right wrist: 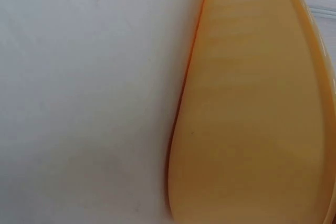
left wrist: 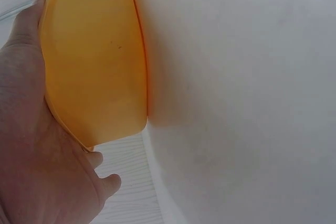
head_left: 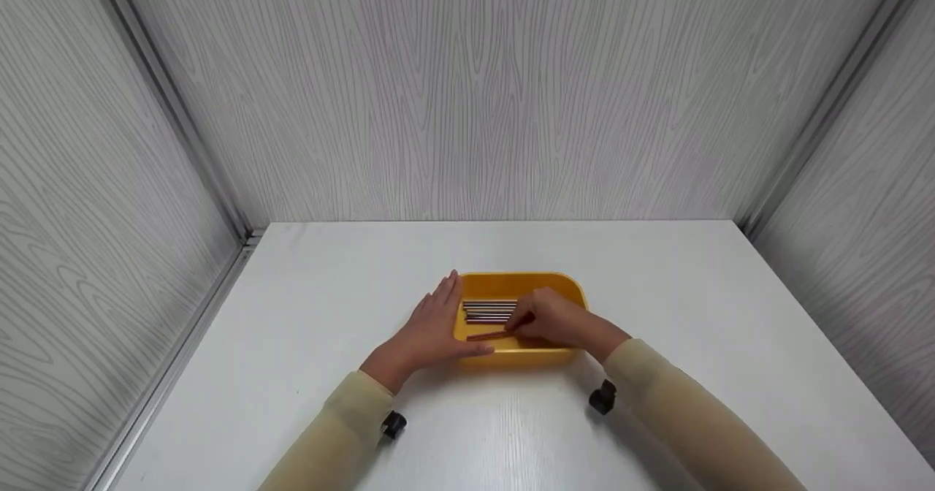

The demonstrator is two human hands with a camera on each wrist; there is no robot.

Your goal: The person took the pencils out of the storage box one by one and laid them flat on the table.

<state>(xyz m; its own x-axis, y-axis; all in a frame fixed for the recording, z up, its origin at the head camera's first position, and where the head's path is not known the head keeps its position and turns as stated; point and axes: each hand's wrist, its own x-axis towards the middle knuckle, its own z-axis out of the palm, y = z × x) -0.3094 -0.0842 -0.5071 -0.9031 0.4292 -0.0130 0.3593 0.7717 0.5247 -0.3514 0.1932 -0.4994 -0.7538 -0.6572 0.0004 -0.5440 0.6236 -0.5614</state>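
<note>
A yellow plastic bin (head_left: 522, 358) stands on the white table in the head view. My left hand (head_left: 431, 330) rests against its left end, fingers straight along the side and thumb across the front rim. Inside the bin, several thin rods (head_left: 488, 311), dark and silvery, lie side by side. My right hand (head_left: 551, 317) reaches into the bin and pinches a thin reddish-brown stick (head_left: 486, 336) nearer the front wall. Its fingertips partly hide the stick's right end. In the right wrist view only the bin's outer wall (right wrist: 252, 108) shows; the right hand's grip is hidden there.
The white table (head_left: 336, 257) extends around the bin. Grey wood-grain panels (head_left: 475, 96) rise at the back and both sides. A black wrist camera (head_left: 394, 424) sits under the left wrist and another black camera (head_left: 603, 397) under the right.
</note>
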